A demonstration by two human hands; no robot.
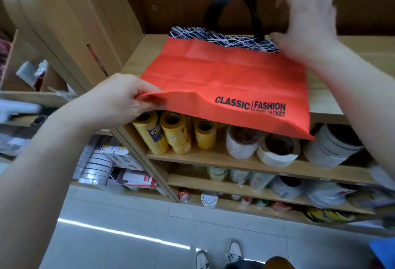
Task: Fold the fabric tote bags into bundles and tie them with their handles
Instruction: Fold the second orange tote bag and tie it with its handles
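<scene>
Left grip [119,98] pinches near-left corner of our red tote bag [224,76]. Right grip [307,23] blurred, fingers spread, thumb at bag's far-right patterned edge. Bag lies flat on top wooden shelf [140,55], near edge overhanging yellow tape rolls [171,132]. Black handles [253,14] stand up at far side. We see white tape rolls [275,149] right of yellow ones.

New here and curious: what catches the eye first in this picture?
The bright red tote bag lies flat on the wooden shelf top, its near edge overhanging. The left hand pinches its near left corner; the right hand is at the patterned far edge by the black handles. Yellow tape rolls sit underneath.
</scene>
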